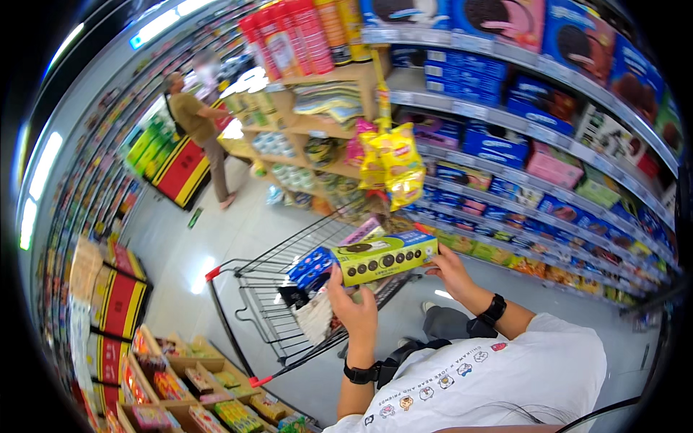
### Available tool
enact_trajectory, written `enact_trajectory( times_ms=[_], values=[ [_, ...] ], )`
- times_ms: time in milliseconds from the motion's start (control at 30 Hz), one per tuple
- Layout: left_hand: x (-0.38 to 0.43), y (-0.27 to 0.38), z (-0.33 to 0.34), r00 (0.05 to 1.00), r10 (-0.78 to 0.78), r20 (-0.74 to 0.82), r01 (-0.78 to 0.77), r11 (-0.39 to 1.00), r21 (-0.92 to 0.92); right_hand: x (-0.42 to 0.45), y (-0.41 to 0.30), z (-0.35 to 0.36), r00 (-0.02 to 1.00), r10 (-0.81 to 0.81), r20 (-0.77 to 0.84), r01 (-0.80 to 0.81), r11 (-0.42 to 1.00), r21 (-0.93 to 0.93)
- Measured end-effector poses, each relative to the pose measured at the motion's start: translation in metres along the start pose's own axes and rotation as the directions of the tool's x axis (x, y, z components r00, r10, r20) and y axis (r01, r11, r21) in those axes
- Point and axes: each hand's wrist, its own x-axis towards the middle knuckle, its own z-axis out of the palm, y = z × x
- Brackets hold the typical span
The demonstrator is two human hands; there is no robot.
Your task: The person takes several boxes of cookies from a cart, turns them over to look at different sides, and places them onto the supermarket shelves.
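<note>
A long yellow-green and blue cookie box (385, 260) with dark round cookies pictured on it lies between my two hands. My left hand (354, 303) grips its left end, thumb and fingers at the edge. At the other end my right hand (452, 273) holds the box by its corner. Beneath and beyond it stands a black wire shopping cart (260, 303) with red corner pieces. Inside the cart are a blue patterned package (311, 268), a pink box (361, 231) and a whitish package (314, 320), partly hidden by my left hand and the box.
Shelves of boxed cookies (487, 111) rise at the right. Yellow snack bags (401, 165) hang from a wooden display (368, 84) ahead. A person (192, 119) stands at the upper left near a red and yellow display stand (178, 168). Wooden snack bins (189, 379) are at the lower left.
</note>
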Motion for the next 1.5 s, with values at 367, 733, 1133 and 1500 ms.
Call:
enact_trajectory(
  times_ms=[367, 733, 1133, 1500],
  values=[
    [-0.024, 0.096, 0.068, 0.965, 0.260, -0.015, -0.231, 0.826, -0.514, -0.093, -0.081, -0.094, 0.786, -0.618, -0.001, 0.614, 0.781, -0.119],
    [-0.053, 0.173, 0.161, 0.942, 0.329, 0.059, -0.173, 0.631, -0.756, -0.153, -0.147, -0.195, 0.598, -0.796, 0.087, 0.772, 0.544, -0.328],
    [-0.039, 0.186, 0.186, 0.768, 0.601, 0.220, -0.153, 0.506, -0.849, -0.159, -0.154, -0.227, 0.606, -0.764, -0.222, 0.655, 0.637, -0.407],
    [0.002, 0.153, 0.187, 0.669, 0.467, 0.578, 0.217, 0.621, -0.753, -0.162, -0.165, -0.218, 0.672, -0.731, -0.120, 0.538, 0.593, -0.598]
  ],
)
